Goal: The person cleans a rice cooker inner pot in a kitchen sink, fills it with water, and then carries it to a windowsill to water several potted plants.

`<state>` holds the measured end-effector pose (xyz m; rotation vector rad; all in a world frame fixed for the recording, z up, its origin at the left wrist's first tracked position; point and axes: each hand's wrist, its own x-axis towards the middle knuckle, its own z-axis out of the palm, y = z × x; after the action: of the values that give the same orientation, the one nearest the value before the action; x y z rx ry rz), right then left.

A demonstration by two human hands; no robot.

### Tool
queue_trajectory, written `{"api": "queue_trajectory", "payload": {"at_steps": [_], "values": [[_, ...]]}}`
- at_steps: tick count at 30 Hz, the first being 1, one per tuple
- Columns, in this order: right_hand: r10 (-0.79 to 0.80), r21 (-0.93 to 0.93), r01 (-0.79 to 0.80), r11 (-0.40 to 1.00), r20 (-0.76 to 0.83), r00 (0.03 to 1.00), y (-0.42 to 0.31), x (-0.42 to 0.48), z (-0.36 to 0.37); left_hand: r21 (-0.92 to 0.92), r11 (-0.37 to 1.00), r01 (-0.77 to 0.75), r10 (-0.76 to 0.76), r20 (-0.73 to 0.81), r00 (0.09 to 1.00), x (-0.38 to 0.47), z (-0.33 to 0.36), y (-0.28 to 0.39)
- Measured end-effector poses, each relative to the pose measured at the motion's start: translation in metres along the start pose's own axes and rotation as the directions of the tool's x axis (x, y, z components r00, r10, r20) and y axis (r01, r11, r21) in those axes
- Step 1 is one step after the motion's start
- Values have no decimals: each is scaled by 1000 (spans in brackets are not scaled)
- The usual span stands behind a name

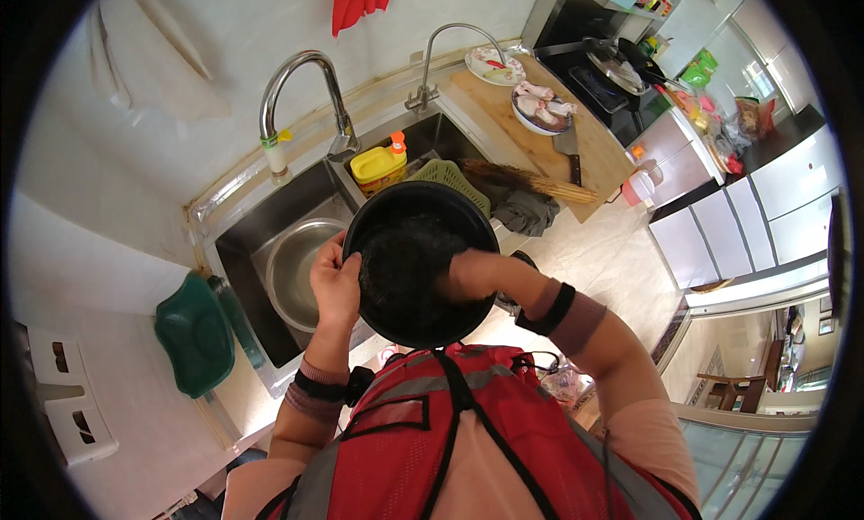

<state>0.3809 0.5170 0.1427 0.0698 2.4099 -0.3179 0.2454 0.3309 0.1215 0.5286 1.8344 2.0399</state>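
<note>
My left hand [335, 283] grips the left rim of a deep round black pot [405, 331], with the thumb over the edge. The pot is tilted so that its dark inside faces me, above the front of the sink. Inside it, near the right wall, is my right hand [472, 275], blurred by motion. Its fingers are hard to make out, so whether it holds anything does not show. A metal basin [280, 271] sits in the left sink bowl [248, 250], just left of my left hand.
A chrome faucet [270, 94] arches over the left bowl. Behind the pot are a yellow bottle [378, 167], a green plastic basket [449, 175] and a straw brush [540, 180]. A cleaver [567, 142] lies on the cutting board [499, 118] beside a bowl of raw meat [540, 108].
</note>
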Motion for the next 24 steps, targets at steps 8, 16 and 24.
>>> {"api": "queue_trajectory", "payload": {"at_steps": [8, 16, 24], "values": [[86, 394, 147, 907, -515, 853, 2, -28, 0, -82, 995, 48, -47, 13, 999, 5, 2, -19], [180, 553, 304, 776, -655, 734, 20, -63, 13, -14, 995, 95, -95, -1, 995, 6, -17, -22], [688, 640, 720, 268, -651, 322, 66, -47, 18, 133, 969, 206, -198, -72, 977, 2, -39, -35]]}}
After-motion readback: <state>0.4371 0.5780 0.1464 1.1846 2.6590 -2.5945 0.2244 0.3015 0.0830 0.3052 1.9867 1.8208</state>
